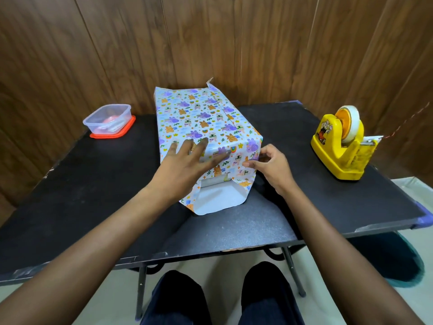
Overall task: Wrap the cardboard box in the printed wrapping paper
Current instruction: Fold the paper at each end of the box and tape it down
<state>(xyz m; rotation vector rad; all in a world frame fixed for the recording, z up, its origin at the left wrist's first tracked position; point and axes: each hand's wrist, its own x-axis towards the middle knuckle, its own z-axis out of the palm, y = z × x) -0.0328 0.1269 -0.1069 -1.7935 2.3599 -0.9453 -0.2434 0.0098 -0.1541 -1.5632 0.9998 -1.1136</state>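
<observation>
L hand (187,161) flat, fingers spread, pinning wrapping paper (199,113) on top. R hand (271,166) pinches its near-right corner. Best crease tight along edge, w/o slack.

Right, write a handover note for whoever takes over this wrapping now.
Left hand: fingers spread, pressing flat on the wrapped box at its near top edge.
Right hand: pinches the paper fold at the near right corner.
Done: printed paper covers top and sides.
To do: near end's bottom flap lies unfolded on the table; far end looks open too.
Tape dispenser stands to the right.
</observation>
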